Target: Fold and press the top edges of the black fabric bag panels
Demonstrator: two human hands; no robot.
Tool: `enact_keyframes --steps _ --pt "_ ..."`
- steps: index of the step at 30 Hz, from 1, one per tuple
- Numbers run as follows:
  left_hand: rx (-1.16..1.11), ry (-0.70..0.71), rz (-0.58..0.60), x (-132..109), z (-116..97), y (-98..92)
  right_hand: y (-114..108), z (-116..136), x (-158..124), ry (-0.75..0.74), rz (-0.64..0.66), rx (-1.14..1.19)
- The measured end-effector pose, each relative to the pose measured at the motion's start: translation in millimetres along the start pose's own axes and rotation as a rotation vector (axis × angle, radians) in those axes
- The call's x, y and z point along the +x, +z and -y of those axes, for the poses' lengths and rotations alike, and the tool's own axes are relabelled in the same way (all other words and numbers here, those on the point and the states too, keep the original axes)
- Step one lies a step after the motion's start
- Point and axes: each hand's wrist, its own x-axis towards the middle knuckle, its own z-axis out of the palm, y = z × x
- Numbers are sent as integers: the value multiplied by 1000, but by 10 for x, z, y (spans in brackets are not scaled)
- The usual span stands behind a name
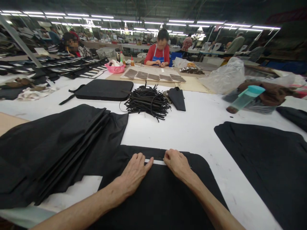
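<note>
A black leather-like panel [177, 198] with rounded corners lies in front of me. Near its far edge runs a narrow white band [155, 162]; I cannot tell whether it is a slot or a strip. My left hand [135, 171] rests on the panel at the band's left end, thumb stretched out and apart from the slightly bent fingers. At the band's right end, the fingers of my right hand [177, 162] are curled together in a pinch on the black edge strip [155, 154]. Its fingertips are partly hidden.
Black sheets [59, 143] are stacked at left, with more black panels [268, 159] at right. Beyond lie a black padded piece [103, 89], a bundle of black strips [148, 102] and a teal-lidded bottle [247, 98]. A co-worker in red [158, 52] sits across the table.
</note>
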Motion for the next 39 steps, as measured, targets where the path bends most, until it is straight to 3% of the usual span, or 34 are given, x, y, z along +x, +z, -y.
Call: enact_keyframes --steps 3,7,11,15,18,22,31,39 --pt "-90 13 28 -108 190 17 -18 -6 -6 2 13 11" --pt "-105 -97 33 -332 349 82 -19 -6 1 -3 26 18" --pt "-180 -192 25 -378 354 100 -22 3 2 5 34 12" --pt "-206 -344 -41 -225 237 -32 -39 28 -12 13 36 9" --pt "-253 -251 -109 -58 47 -134 -45 54 -22 3 25 15" --pt "-370 -28 -64 125 -216 -109 -20 49 -22 -8 10 35" --pt "-324 -21 -76 165 -272 42 -14 -311 -137 -244 -44 218" --pt "-263 -17 -97 191 -309 69 -19 -749 -308 -276 -129 88"
